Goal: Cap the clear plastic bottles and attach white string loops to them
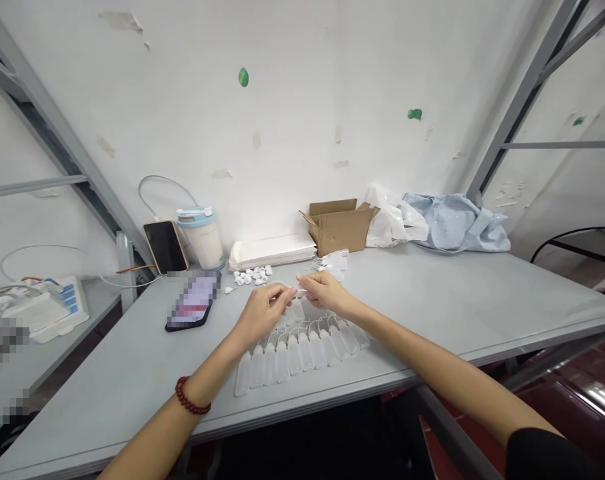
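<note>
The left hand and the right hand meet over the grey table, fingertips nearly touching. Each has thumb and forefinger pinched together on a thin white piece that bridges the narrow gap between them (its ends are hidden by the fingers, so I cannot tell its full shape). Just in front of the hands, near the table's front edge, a row of translucent bottles lies side by side, thin curled tubes at their far ends. Beyond the left hand sits a loose cluster of small white caps, with a white stack behind it. A cardboard box stands by the wall, and a phone lies left of the caps.
</note>
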Motion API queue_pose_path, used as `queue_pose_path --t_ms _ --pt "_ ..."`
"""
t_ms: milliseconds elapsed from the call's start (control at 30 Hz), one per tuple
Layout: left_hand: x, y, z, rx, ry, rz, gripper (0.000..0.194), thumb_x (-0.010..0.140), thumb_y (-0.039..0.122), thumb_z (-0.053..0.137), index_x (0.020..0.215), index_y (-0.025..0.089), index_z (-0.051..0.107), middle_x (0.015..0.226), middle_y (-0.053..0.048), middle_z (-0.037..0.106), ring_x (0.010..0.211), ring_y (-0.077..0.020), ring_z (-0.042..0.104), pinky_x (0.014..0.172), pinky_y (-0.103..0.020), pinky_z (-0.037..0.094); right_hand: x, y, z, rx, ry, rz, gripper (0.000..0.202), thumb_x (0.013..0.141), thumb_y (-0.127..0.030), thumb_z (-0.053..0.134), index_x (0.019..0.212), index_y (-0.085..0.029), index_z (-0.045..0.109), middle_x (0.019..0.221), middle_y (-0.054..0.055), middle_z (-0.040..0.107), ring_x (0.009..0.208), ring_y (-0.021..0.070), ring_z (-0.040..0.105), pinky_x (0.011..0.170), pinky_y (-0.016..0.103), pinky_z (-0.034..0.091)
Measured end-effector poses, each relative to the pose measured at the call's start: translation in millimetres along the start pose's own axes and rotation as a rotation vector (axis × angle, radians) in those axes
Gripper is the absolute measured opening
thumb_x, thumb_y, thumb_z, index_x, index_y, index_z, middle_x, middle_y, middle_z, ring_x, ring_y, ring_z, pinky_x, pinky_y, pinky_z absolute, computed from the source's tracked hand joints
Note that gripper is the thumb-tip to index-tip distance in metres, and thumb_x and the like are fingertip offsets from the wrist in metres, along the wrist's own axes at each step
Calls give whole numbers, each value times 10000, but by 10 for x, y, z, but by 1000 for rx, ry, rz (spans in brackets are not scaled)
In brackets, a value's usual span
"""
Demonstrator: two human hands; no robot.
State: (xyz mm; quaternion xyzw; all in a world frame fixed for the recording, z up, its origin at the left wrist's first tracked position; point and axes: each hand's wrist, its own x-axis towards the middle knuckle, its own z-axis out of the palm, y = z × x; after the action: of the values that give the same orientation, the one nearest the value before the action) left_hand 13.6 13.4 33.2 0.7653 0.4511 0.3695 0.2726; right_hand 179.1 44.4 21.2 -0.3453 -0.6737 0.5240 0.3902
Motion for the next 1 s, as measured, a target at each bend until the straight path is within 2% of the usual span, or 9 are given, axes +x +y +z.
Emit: queue_pose_path --t_ms 67,133,267,367,500,600,733,867,1000 --pt "23 -13 -18 30 12 13 361 855 440 460 664 170 605 644 -18 629 601 -147 571 575 -244 445 20 -9 -51 -37 50 -26 514 800 -561 493 504 -207 266 432 -88 232 377 45 222 410 217 191" --pt "64 -60 -104 77 37 3 341 843 442 463 726 173 636 739 -36 672 695 -172 602 610 -251 456 48 -14 -154 -160 181 -76 513 820 -536 482 475 -190 324 426 -64 310 396 58 290 438 223 230" --pt "145 -293 -490 338 190 -100 278 798 381 471 779 176 659 844 -59 716 821 -220 628 688 -276 456 120 36 -474 -507 492 -166 420 852 -457 482 570 -154 551 532 -1 539 495 103 445 532 238 314" --pt "155 -546 -841 623 262 -208 263 801 333 438 773 189 656 836 -72 720 833 -245 632 722 -299 443 176 136 -695 -710 546 -169 231 829 -347 557 798 -148 669 754 52 686 654 154 573 628 249 376" --pt "122 -788 -1109 723 140 -401 198 743 273 499 803 176 660 855 -88 722 807 -254 653 653 -280 451 245 282 -833 -930 561 -115 167 801 -235 606 918 -136 673 961 104 704 843 204 630 740 275 412" --pt "112 -845 -1099 755 40 -387 212 705 272 549 838 160 671 893 -112 721 828 -263 657 680 -283 457 269 342 -841 -1003 552 -101 187 793 -211 620 960 -137 663 994 106 694 872 212 627 766 287 412" --pt "115 -844 -950 739 -14 -308 288 739 355 533 911 171 673 904 -106 719 853 -260 656 722 -287 456 260 348 -818 -1090 506 -59 153 788 -172 619 926 -127 667 990 116 677 969 239 578 772 302 406" --pt "113 -821 -832 754 -52 -283 257 742 293 506 893 182 681 878 -95 717 844 -262 650 722 -299 445 241 317 -808 -1119 490 -13 135 776 -107 602 890 -118 672 1027 138 650 1008 253 535 786 318 406" --pt "121 -787 -782 762 -95 -270 218 721 218 496 816 182 689 864 -99 711 820 -253 644 721 -295 438 204 207 -720 -1050 493 -92 116 765 -73 580 820 -121 670 961 135 659 937 234 550 796 335 409"
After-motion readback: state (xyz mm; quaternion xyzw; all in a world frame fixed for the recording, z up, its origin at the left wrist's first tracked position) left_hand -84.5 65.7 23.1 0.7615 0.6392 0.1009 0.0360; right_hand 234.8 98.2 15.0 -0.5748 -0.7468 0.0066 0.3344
